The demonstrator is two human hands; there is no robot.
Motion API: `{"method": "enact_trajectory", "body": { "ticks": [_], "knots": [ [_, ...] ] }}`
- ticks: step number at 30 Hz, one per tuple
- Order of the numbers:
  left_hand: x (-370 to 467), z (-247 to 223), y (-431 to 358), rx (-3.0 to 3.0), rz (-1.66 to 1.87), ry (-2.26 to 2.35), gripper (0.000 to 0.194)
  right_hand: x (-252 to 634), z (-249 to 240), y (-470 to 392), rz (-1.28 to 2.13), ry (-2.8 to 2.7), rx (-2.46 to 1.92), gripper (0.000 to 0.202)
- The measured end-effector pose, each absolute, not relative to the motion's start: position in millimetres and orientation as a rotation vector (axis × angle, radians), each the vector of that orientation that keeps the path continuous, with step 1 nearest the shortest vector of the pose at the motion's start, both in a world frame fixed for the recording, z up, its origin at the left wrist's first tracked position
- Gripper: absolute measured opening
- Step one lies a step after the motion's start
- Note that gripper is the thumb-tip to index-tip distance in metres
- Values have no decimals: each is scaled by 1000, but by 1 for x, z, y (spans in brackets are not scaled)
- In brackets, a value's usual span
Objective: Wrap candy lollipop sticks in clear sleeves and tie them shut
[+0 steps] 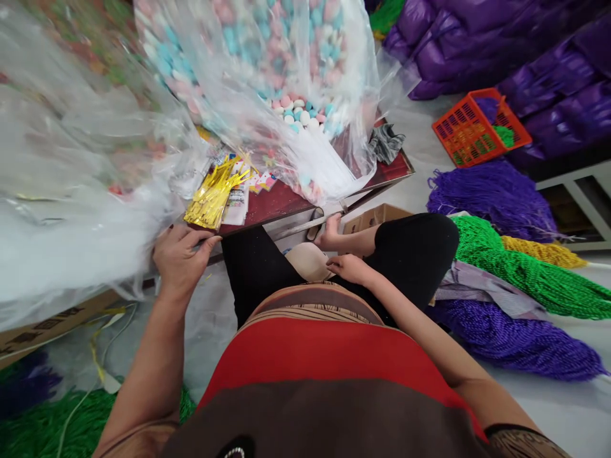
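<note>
My left hand is at the near edge of the dark red table, fingers curled over the edge, beside a bundle of gold twist ties. Under the ties are small printed packets. My right hand rests over my lap, its fingers loosely apart at the rim of a rounded cream-colored object; nothing is seen held in it. A large clear plastic bag of pink, blue and white candies lies open on the table.
More clear plastic bags fill the left side. A gray crumpled cloth sits at the table's right end. Beyond are an orange basket, purple packages, and purple and green strand bundles. A cardboard box stands under the table.
</note>
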State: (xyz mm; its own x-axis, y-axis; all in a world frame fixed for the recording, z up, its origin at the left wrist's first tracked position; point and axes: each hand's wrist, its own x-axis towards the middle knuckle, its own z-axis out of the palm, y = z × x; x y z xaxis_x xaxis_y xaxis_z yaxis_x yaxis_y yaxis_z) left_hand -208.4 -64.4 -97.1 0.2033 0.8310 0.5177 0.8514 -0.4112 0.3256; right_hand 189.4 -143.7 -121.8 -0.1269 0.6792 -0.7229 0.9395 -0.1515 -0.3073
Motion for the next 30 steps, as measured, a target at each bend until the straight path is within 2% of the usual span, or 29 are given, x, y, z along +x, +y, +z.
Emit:
{"method": "enact_trajectory", "body": {
  "ticks": [7,16,25,27,30],
  "knots": [
    [-211,-97,-63,-2387,-923,-1750,55,194,-143,-146,-1348,1899,1839,27],
    [-214,-99,-62,-2406,-846,-1825,56,202,-172,-131,-1481,1851,1918,24],
    [-218,-93,-62,-2450,-708,-1984,62,203,-176,-125,-1677,1848,1893,21],
    [-219,-88,-59,-2494,-640,-2043,58,202,-178,-122,-1712,1875,1907,21],
    [-214,-79,-52,-2355,-559,-2263,44,205,-169,-119,-1674,2012,2042,21]
  ]
}}
